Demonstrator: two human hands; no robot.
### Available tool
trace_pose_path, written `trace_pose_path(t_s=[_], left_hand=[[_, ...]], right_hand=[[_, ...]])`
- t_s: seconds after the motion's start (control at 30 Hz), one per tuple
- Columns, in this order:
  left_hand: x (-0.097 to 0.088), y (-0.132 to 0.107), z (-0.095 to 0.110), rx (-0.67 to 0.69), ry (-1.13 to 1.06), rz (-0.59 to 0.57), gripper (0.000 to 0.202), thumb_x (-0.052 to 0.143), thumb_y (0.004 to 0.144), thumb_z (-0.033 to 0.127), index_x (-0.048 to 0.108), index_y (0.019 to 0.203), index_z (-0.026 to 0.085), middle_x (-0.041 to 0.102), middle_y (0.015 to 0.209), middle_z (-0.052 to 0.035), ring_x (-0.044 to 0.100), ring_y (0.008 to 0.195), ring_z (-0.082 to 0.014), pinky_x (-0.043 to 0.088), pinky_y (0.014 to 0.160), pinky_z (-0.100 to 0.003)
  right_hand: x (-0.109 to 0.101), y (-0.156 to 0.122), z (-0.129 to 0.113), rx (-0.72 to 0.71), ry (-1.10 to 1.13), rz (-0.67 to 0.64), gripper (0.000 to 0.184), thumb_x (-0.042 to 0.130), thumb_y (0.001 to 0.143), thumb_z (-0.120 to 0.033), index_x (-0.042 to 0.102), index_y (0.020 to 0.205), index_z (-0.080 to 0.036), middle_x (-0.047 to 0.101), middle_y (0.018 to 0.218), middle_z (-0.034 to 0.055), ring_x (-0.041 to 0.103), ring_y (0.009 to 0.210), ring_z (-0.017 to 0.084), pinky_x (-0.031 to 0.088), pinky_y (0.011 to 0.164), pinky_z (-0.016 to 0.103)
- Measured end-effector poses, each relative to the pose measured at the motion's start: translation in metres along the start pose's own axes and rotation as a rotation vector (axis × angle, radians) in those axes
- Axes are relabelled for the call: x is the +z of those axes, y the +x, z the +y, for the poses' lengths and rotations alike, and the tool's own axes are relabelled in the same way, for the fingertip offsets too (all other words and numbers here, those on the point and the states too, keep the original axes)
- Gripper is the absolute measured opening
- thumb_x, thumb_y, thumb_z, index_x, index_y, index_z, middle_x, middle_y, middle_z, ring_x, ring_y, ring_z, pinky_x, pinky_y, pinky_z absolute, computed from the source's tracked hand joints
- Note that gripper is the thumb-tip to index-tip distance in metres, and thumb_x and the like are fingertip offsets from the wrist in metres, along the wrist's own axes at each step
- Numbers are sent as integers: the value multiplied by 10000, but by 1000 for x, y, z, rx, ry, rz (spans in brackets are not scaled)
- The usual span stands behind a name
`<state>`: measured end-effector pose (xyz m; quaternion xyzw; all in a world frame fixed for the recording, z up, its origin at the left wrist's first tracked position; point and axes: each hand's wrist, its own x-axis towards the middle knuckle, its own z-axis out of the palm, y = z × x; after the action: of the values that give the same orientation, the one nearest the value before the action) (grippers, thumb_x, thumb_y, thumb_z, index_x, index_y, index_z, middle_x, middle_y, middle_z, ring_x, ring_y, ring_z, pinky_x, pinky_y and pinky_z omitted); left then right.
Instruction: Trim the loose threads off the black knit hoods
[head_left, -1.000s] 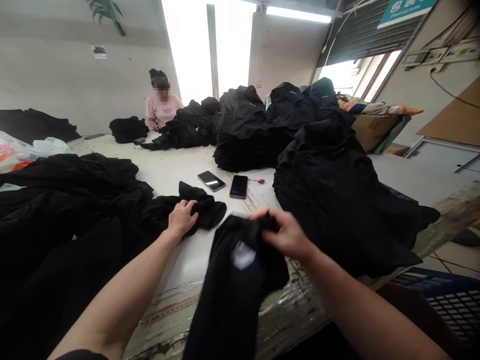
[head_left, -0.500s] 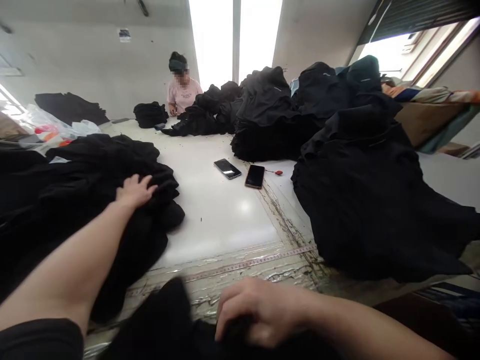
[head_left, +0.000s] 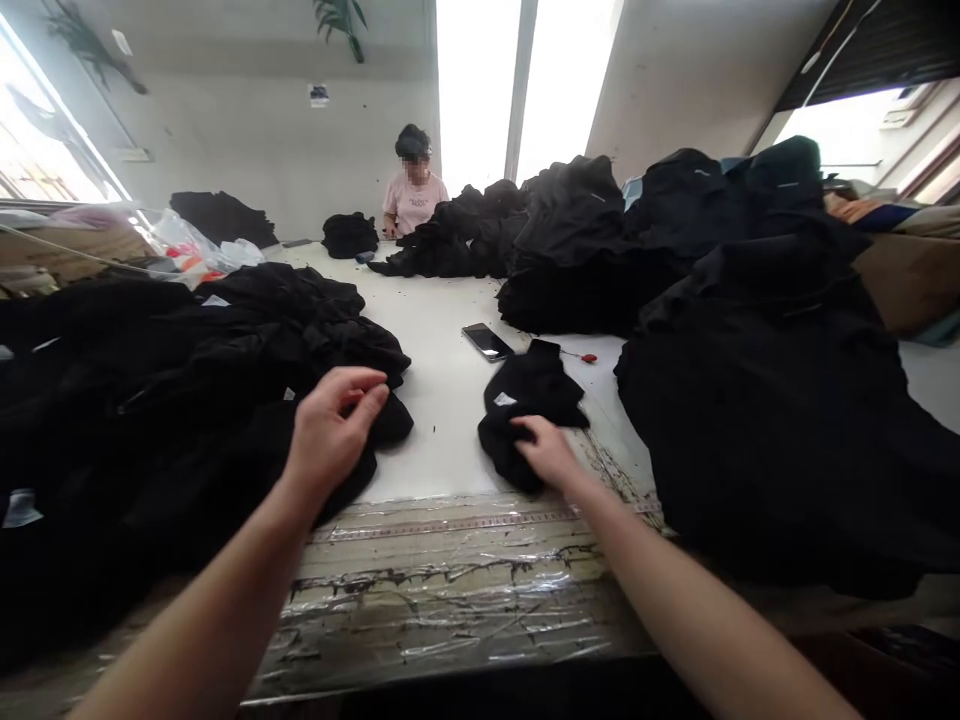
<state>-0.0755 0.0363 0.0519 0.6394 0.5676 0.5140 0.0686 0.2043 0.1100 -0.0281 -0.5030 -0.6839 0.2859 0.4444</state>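
Observation:
My right hand (head_left: 549, 452) is closed on the lower right part of a small, bunched black garment (head_left: 534, 385) with a white label (head_left: 504, 399). That garment lies on the white table (head_left: 442, 455) and partly covers a dark phone (head_left: 544, 347). My left hand (head_left: 335, 428) is in front of the right side of a big heap of black garments (head_left: 187, 385). Its thumb and fingertips come together in a pinch, and I cannot make out whether anything is between them.
A second phone (head_left: 487, 342) lies beyond the small garment. Tall black garment stacks (head_left: 780, 430) stand on the right. A tape measure (head_left: 450, 524) runs along the near table edge. Plastic bags (head_left: 196, 245) lie at the far left. Across the table stands a person (head_left: 416, 195) in pink.
My right hand has moved forward from the near edge with black cloth, which now lies on the table over one phone. My left hand has gone from spread on the heap to a pinch.

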Motion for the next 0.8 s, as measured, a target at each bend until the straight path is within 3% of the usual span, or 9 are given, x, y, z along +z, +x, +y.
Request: trace_pose_path(t_s=[0.07,0.13,0.2,0.27,0.33,0.43,0.53,0.67,0.8], left_hand=[[6,-35,12,-28,-81,-50,165,585,849,338,668,910,209,667,905,-22,627,822,-160,502,750,-250],[6,-64,13,-29,-95,-112,131,577,856,304,673,866,215,665,888,-23,623,821,-163,496,752,-256],[-2,-85,5,-60,-63,-109,121,582,851,302,677,861,227,665,904,-23,623,835,-170,494,769,-266],[-16,-96,-11,-151,0,-26,130,603,832,332,679,877,237,672,920,-21,630,838,-177,501,783,-277],[-30,-98,-28,-298,38,64,179,622,807,377,681,896,233,686,918,-25,644,846,-192,515,788,-295],[-40,-86,-42,-473,-32,162,261,647,768,424,683,903,203,706,878,-41,664,860,-217,538,792,-324],[-29,-64,-29,-458,-184,199,289,674,741,426,685,893,180,713,842,-51,677,826,-222,551,787,-337],[-8,-40,30,-296,-395,64,205,663,778,386,691,846,195,706,793,-43,671,770,-201,553,733,-302],[-10,-35,104,-10,-643,-211,182,554,873,327,700,801,246,681,764,-32,647,731,-184,535,693,-298]], right_hand=[[30,-17,-6,-42,-6,-227,366,502,601,-19,706,869,-163,688,957,83,628,951,240,463,917,412],[39,-31,-19,-82,13,-497,442,481,562,20,724,863,-195,705,930,32,642,909,201,492,868,332],[27,-42,-35,-100,47,-785,440,500,549,24,737,826,-222,718,817,-23,662,766,160,527,727,250],[2,-47,-50,-65,131,-1035,401,532,591,-8,740,859,-222,722,797,-33,664,724,147,527,671,224],[-27,-46,-62,19,273,-1143,361,545,660,-55,722,942,-194,718,891,2,661,826,165,521,744,255],[-58,-33,-74,122,371,-933,290,560,692,-102,704,935,-166,705,871,28,656,789,174,519,716,274],[-65,-15,-80,162,400,-611,260,579,660,-111,694,889,-155,699,797,30,654,706,169,518,645,260],[-43,6,-83,141,480,-297,261,624,659,-178,667,915,-157,706,822,45,668,741,194,535,687,299],[-10,18,-72,147,417,-185,300,622,694,-250,642,983,-172,703,868,40,662,795,202,533,731,324]])
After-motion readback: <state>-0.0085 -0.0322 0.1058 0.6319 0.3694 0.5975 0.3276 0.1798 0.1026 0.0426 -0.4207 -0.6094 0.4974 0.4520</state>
